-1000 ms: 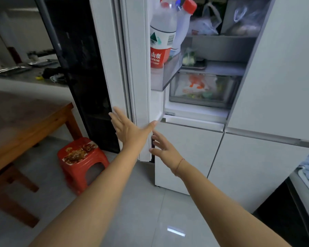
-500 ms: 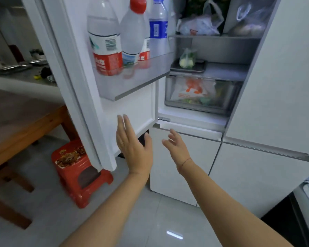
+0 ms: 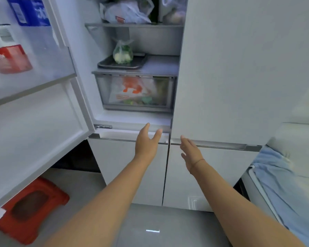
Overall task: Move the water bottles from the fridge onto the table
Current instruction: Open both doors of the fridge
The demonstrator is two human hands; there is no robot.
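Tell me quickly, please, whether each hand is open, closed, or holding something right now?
Left hand: open, fingers straight, holding nothing.
Right hand: open, fingers relaxed, holding nothing.

The door shelf [image 3: 43, 82] holds a red-labelled water bottle [image 3: 11, 58] and a blue-labelled water bottle [image 3: 29, 13]; inside, a fridge shelf [image 3: 161, 65] carries a dark tray [image 3: 105, 64]; a red stool [image 3: 30, 207] stands on the grey floor [image 3: 168, 223]

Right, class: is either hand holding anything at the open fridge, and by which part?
Nothing is held. The left hand and right hand are both open and empty; the water bottles stand untouched in the door shelf.
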